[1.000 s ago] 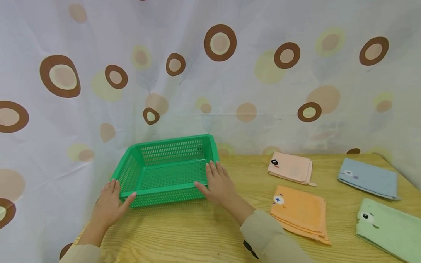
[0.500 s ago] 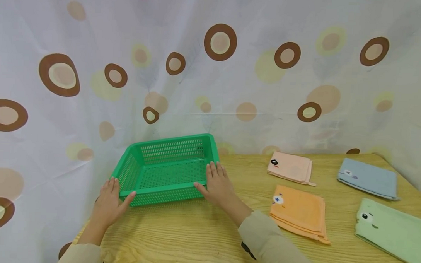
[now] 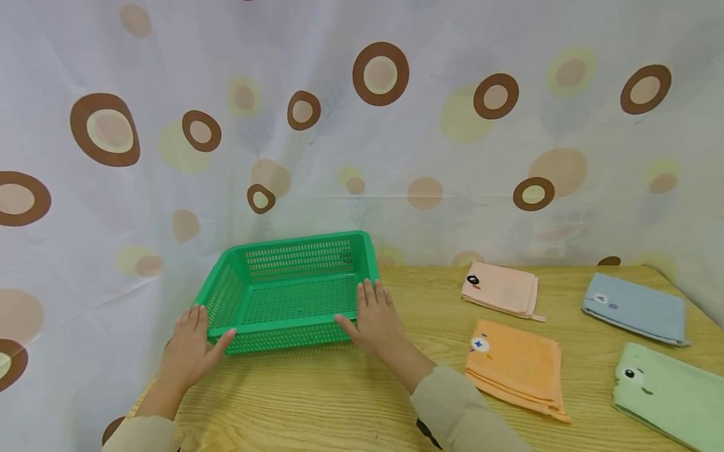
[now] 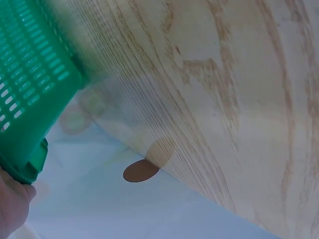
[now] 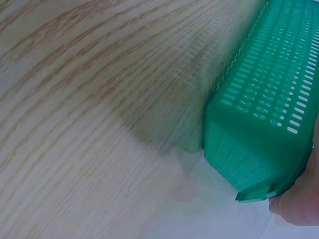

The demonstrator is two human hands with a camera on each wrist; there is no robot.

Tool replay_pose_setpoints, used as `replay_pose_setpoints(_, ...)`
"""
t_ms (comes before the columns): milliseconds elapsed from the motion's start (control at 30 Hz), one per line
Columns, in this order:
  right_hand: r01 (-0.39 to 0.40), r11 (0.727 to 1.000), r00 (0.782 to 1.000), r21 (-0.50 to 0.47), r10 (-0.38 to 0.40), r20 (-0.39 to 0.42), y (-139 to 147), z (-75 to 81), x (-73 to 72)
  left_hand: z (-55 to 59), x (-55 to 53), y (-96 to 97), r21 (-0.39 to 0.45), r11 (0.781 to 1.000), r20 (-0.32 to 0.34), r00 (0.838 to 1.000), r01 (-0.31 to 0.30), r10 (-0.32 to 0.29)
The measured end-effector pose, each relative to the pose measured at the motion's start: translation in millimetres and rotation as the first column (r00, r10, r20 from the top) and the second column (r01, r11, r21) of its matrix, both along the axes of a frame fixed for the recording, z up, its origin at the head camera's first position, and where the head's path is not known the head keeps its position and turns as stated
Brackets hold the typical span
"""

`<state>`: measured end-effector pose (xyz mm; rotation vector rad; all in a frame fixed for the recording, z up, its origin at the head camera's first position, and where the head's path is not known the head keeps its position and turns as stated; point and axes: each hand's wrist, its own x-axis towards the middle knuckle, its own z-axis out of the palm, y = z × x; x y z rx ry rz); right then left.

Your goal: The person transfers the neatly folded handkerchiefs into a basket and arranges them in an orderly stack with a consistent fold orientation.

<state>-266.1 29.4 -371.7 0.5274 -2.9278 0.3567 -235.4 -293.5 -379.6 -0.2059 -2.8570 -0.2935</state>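
Observation:
A green perforated plastic basket (image 3: 283, 335) stands at the back left of the wooden table, with nothing inside it. My left hand (image 3: 185, 353) rests at its near left corner, fingers straight along the side and thumb on the front rim. At the near right corner my right hand (image 3: 378, 323) lies over the rim, fingers extended, thumb along the front edge. In the left wrist view, part of that hand (image 4: 11, 205) touches the basket's corner (image 4: 22, 99). The right wrist view likewise shows a hand (image 5: 299, 199) against the rim of the basket (image 5: 249, 119).
On the right half of the wooden table (image 3: 307, 410) lie folded towels: pink (image 3: 506, 289), orange (image 3: 515, 364), blue (image 3: 637, 309) and green (image 3: 682, 400), each with an embroidered face. A white curtain (image 3: 419, 141) with brown rings hangs right behind the table and along its left.

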Motion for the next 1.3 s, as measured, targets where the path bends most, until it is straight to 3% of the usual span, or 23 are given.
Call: replay_pose_setpoints(1300, 0.049, 0.999, 0.996, -0.006, -0.050, -0.077, 4, -4.2, 8.8, -1.0, -12.2, -1.1, 0.029, 0.998, 0.014, 0.998, 0.063, -0.064)
